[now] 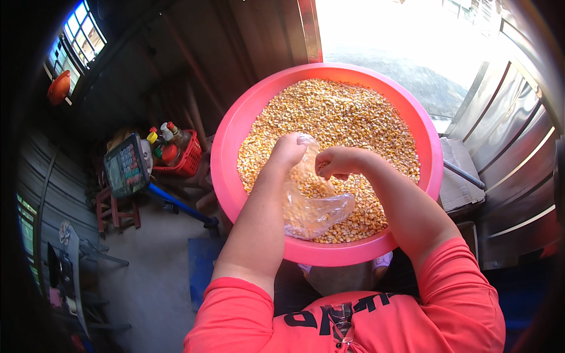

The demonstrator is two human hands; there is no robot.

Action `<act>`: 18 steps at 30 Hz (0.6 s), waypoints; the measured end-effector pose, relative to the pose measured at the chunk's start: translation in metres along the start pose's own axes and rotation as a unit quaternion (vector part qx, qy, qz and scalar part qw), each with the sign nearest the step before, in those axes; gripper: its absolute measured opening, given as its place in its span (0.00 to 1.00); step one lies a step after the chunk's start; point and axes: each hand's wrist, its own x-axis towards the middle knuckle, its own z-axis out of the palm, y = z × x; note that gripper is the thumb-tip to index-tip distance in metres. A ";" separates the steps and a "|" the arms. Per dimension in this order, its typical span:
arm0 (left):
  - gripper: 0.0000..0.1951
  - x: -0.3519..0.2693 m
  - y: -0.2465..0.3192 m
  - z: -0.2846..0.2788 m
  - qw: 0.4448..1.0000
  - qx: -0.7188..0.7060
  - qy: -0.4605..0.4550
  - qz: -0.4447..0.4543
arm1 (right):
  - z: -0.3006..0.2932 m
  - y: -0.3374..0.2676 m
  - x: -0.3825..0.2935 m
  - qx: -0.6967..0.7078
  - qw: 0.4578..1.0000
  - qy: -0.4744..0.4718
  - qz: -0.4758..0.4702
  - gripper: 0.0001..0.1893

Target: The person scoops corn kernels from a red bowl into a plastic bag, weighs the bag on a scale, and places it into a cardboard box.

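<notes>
A wide pink plastic basin (247, 106) filled with dried corn kernels (335, 106) stands before me. My left hand (289, 151) grips the rim of a clear plastic bag (318, 216), which lies on the corn in the near part of the basin. Some kernels show inside the bag. Just right of the bag's mouth, my right hand (340, 162) is curled with its fingers bent inward. A few kernels show between its fingers and palm.
Left of the basin stands a platform scale with a keypad display (127, 167) on a blue post (178, 203). Behind it, a red plastic basket (190, 154) holds several bottles and jars. A small wooden stool (115, 212) is below. Flattened cardboard (461, 176) lies at the right, beside a metal wall.
</notes>
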 end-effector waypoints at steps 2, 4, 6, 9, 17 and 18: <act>0.09 0.000 0.001 0.000 1.000 0.005 0.002 0.005 | 0.019 -0.010 0.004 0.050 0.998 -0.004 -0.032 0.11; 0.09 0.001 -0.002 0.000 1.000 0.018 0.010 0.014 | 0.044 -0.020 0.008 0.114 0.990 -0.020 -0.086 0.16; 0.09 0.000 -0.001 0.001 0.999 0.024 0.013 0.022 | 0.048 -0.026 0.015 -0.052 0.988 -0.074 -0.123 0.21; 0.09 0.000 0.001 0.002 0.999 0.024 0.010 0.021 | 0.055 -0.026 0.012 -0.017 0.976 -0.069 -0.206 0.22; 0.08 0.010 -0.022 0.006 1.000 0.011 0.016 0.014 | 0.001 0.002 0.007 -0.029 0.997 0.065 -0.022 0.10; 0.08 0.009 -0.020 0.005 1.000 0.017 0.018 0.014 | -0.007 0.012 0.008 -0.056 0.992 0.116 0.000 0.12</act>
